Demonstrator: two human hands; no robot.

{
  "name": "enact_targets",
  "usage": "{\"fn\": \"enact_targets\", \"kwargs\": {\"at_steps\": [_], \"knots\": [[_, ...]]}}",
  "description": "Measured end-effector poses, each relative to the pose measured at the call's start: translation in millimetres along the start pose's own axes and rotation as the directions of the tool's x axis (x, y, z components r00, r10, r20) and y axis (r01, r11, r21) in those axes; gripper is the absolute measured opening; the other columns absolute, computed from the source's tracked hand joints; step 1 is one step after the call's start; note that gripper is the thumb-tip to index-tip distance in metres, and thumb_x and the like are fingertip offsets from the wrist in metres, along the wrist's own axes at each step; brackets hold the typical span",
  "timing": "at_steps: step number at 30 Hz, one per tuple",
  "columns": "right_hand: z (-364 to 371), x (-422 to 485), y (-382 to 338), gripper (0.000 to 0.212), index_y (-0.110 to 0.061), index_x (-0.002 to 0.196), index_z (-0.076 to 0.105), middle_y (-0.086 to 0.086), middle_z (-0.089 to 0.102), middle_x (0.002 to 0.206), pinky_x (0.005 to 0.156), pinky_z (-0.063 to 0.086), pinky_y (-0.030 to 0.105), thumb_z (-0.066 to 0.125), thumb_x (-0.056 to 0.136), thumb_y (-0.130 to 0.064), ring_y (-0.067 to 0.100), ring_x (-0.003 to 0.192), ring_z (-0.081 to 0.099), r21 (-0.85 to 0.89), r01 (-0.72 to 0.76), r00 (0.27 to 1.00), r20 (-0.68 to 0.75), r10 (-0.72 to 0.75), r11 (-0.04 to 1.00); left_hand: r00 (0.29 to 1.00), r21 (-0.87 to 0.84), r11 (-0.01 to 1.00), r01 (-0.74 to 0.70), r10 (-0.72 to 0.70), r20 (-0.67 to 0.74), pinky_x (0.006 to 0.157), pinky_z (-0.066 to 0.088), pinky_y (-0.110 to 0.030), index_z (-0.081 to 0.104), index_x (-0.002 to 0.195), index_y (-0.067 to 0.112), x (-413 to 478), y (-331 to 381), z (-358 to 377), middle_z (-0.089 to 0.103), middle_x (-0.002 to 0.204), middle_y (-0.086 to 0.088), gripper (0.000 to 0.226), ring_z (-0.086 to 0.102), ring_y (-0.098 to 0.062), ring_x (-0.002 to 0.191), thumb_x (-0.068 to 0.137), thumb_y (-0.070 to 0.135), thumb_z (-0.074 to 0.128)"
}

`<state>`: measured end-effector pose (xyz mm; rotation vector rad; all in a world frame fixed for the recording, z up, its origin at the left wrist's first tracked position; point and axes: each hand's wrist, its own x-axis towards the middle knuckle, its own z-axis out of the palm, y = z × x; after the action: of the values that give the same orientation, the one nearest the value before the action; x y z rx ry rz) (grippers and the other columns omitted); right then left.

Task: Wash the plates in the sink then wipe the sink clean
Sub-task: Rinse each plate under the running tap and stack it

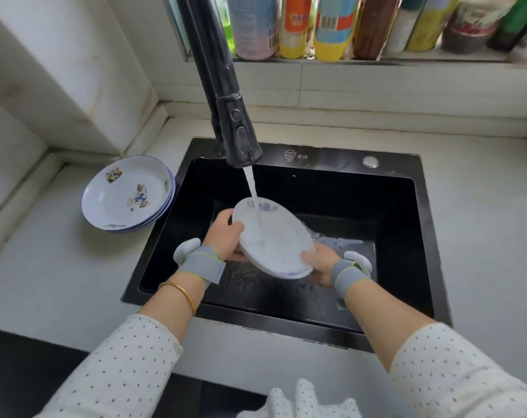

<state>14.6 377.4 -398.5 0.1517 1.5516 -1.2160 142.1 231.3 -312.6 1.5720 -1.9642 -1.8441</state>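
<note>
round glossy plate (274,239) under water stream (254,191), black rectangular sink (392,236)

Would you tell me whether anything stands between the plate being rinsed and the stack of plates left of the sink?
Nothing visible does. Both the left hand and right hand grip the plate; only the sink's left rim lies between it and the stack.

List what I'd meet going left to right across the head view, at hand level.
stack of plates on the counter → left hand → plate under the running water → right hand → sink rim
</note>
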Motion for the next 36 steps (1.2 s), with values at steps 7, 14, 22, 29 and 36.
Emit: {"fn": "enact_targets", "kwargs": {"at_steps": [7,14,22,29,36], "knots": [[-4.0,-17.3,-22.7,0.033,-0.007,0.133,0.039,0.01,0.06,0.086,0.038,0.053,0.026,0.035,0.102,-0.017,0.021,0.056,0.063,-0.269,-0.005,1.0,-0.002,0.005,0.963,0.98,-0.12,0.973,0.199,-0.2,0.006,0.055,0.057,-0.042,0.043,0.126,0.002,0.2,-13.3,-5.4,0.058,0.103,-0.019,0.033,0.062,-0.03,0.077,0.095,0.0,0.031],[-4.7,-31.8,-52.4,0.032,-0.014,0.127,0.047,0.009,0.061,0.098,0.054,0.058,0.035,0.035,0.098,-0.02,0.026,0.073,0.065,-0.587,0.219,0.955,-0.034,-0.294,0.779,0.959,-0.199,0.938,0.284,-0.282,0.036,0.076,0.05,-0.05,0.044,0.128,-0.003,-4.0,-32.2,4.6,0.056,0.113,-0.021,0.042,0.057,-0.036,0.095,0.09,-0.014,0.029],[-13.2,-20.1,-44.2,0.035,-0.025,0.122,0.061,0.004,0.067,0.11,0.088,0.052,0.04,0.047,0.092,-0.013,0.028,0.1,0.064,-0.657,0.292,0.911,-0.032,-0.412,0.695,0.991,0.052,0.994,0.094,-0.088,-0.106,0.081,0.054,-0.055,0.048,0.108,0.012,9.2,-43.3,-2.4,0.057,0.109,-0.015,0.037,0.056,-0.037,0.103,0.082,-0.014,0.047],[-19.3,24.8,-29.2,0.016,-0.033,0.079,0.06,0.01,0.07,0.091,0.083,0.056,0.051,0.05,0.091,-0.028,0.034,0.089,0.068,-0.549,0.231,0.922,-0.139,-0.36,0.804,0.917,0.446,0.873,-0.196,0.324,-0.231,0.05,0.021,-0.029,0.029,0.076,0.013,0.7,-26.4,-1.7,0.033,0.065,-0.002,0.023,0.024,-0.016,0.058,0.088,-0.003,0.041],[-2.3,5.7,-34.6,0.03,0.004,0.128,0.048,0.034,0.055,0.117,0.09,0.048,0.051,0.045,0.1,-0.006,0.049,0.114,0.056,-0.17,0.131,0.974,-0.16,-0.158,0.977,0.847,0.634,0.702,-0.325,0.515,-0.135,0.052,0.025,-0.032,0.032,0.082,0.009,-2.9,2.3,-0.8,0.036,0.066,-0.003,0.013,0.029,-0.02,0.058,0.087,0.0,0.039]]}}
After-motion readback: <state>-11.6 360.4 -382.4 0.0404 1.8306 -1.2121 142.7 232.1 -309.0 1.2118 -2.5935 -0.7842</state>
